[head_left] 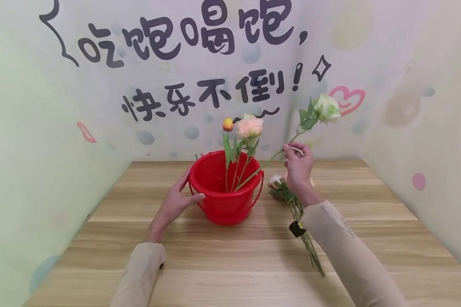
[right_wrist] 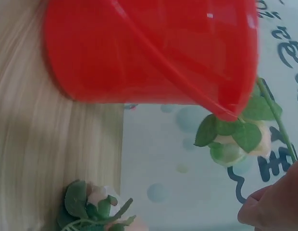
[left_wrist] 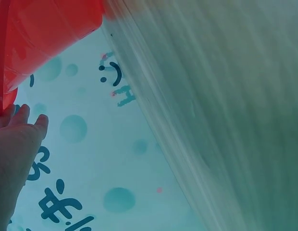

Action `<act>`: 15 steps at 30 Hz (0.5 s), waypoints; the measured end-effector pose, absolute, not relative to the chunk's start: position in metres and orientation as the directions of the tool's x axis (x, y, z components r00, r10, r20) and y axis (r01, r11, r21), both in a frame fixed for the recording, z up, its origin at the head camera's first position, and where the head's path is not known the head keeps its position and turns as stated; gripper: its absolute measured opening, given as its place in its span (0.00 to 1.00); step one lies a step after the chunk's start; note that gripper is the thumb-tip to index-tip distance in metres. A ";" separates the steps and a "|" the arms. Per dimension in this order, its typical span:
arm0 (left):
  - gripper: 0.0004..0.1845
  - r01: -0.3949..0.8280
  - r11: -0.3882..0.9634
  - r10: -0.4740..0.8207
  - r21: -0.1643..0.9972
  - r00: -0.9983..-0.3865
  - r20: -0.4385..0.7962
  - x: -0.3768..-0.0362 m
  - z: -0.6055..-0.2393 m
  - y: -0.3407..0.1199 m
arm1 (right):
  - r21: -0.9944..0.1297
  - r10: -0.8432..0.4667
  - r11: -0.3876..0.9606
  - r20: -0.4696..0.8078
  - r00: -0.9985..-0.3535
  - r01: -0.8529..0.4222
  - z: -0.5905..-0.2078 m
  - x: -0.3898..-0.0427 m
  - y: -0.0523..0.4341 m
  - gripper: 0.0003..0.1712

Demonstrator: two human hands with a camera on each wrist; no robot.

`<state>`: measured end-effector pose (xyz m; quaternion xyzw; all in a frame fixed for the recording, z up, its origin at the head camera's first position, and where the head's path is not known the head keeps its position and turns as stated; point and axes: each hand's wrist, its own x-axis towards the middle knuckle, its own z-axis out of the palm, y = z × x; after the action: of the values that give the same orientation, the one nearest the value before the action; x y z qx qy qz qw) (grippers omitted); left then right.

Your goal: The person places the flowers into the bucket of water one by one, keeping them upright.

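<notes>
A red bucket (head_left: 226,209) stands on the wooden table, its handle hanging down. In the head view, my left hand (head_left: 173,204) rests against the bucket's left side, thumb near the front rim and fingers extended along the wall. My right hand (head_left: 300,167) pinches the green stem of a pale green-white rose (head_left: 326,108) up and right of the bucket. That stem slants down, its lower end inside the bucket. An orange-yellow tulip (head_left: 228,124) and a pale pink rose (head_left: 249,126) stand in the bucket. The right wrist view shows the held stem (right_wrist: 279,120) beside the bucket.
A bunch of flowers (head_left: 279,189) lies on the table (head_left: 215,268) below my right forearm, its stems pointing toward me. A black piece (head_left: 297,229) sits on those stems. Behind the table rises a wall (head_left: 169,140) with large dark lettering.
</notes>
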<state>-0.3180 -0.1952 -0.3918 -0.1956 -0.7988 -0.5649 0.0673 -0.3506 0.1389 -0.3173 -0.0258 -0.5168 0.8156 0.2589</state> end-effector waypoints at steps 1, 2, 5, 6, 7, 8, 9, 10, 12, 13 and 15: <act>0.51 0.389 0.285 0.237 0.876 -0.914 0.329 -0.318 -0.392 -0.195 | -0.868 0.445 -0.290 0.251 -0.859 -0.404 -0.319 -0.350 0.136 0.07; 0.51 0.390 0.285 0.236 0.876 -0.914 0.330 -0.318 -0.391 -0.195 | -0.877 0.437 -0.248 0.277 -0.856 -0.411 -0.321 -0.350 0.132 0.07; 0.51 0.388 0.288 0.235 0.876 -0.915 0.328 -0.318 -0.391 -0.195 | -0.900 0.397 -0.109 0.350 -0.849 -0.422 -0.326 -0.350 0.123 0.05; 0.51 0.385 0.290 0.235 0.876 -0.916 0.325 -0.318 -0.391 -0.195 | -0.904 0.381 -0.068 0.367 -0.848 -0.422 -0.327 -0.350 0.121 0.04; 0.51 0.383 0.293 0.234 0.876 -0.917 0.323 -0.318 -0.392 -0.195 | -0.905 0.366 -0.031 0.385 -0.848 -0.424 -0.329 -0.350 0.118 0.03; 0.51 0.378 0.296 0.232 0.877 -0.919 0.318 -0.318 -0.392 -0.195 | -0.905 0.351 0.001 0.399 -0.847 -0.426 -0.330 -0.350 0.116 0.03; 0.51 0.376 0.298 0.232 0.878 -0.920 0.315 -0.318 -0.392 -0.195 | -0.904 0.337 0.031 0.411 -0.847 -0.426 -0.332 -0.351 0.114 0.03; 0.51 0.373 0.299 0.231 0.878 -0.921 0.313 -0.318 -0.392 -0.195 | -0.904 0.324 0.056 0.418 -0.849 -0.424 -0.333 -0.351 0.112 0.03; 0.51 0.372 0.298 0.232 0.879 -0.921 0.311 -0.318 -0.392 -0.195 | -0.901 0.305 0.085 0.430 -0.850 -0.426 -0.335 -0.351 0.109 0.04; 0.51 0.373 0.296 0.232 0.879 -0.921 0.312 -0.317 -0.392 -0.195 | -0.901 0.295 0.095 0.432 -0.852 -0.424 -0.336 -0.351 0.107 0.04; 0.51 0.374 0.290 0.234 0.881 -0.920 0.314 -0.318 -0.392 -0.195 | -0.900 0.273 0.119 0.435 -0.858 -0.419 -0.336 -0.351 0.105 0.04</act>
<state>-0.3177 -0.1954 -0.3919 -0.1897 -0.8007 -0.5648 0.0621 -0.3510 0.1051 -0.3364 0.0518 -0.7010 0.6615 0.2615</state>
